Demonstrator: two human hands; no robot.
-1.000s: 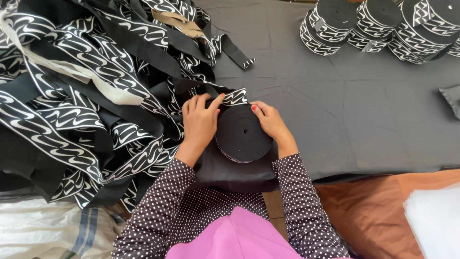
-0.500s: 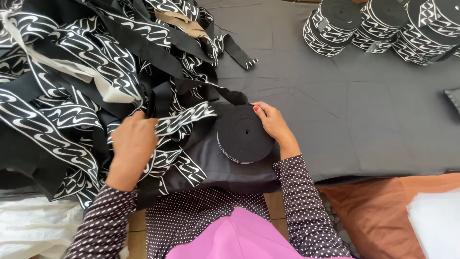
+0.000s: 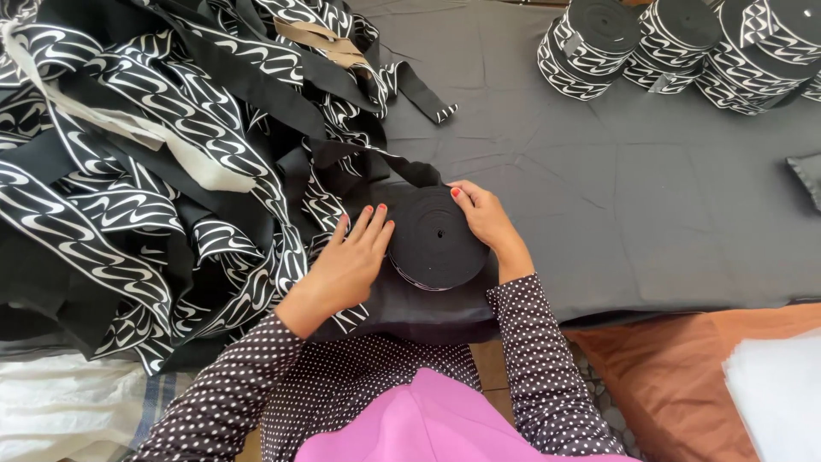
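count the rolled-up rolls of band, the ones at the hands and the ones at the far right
Roll between the left hand and right hand: 1
Finished rolls in view at the far right: 3, more may lie past the frame edge
Total: 4

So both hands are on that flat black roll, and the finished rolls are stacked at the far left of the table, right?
Not quite. Both hands, left hand and right hand, do rest on the roll, but the finished rolls stand at the far right, as the head view shows.
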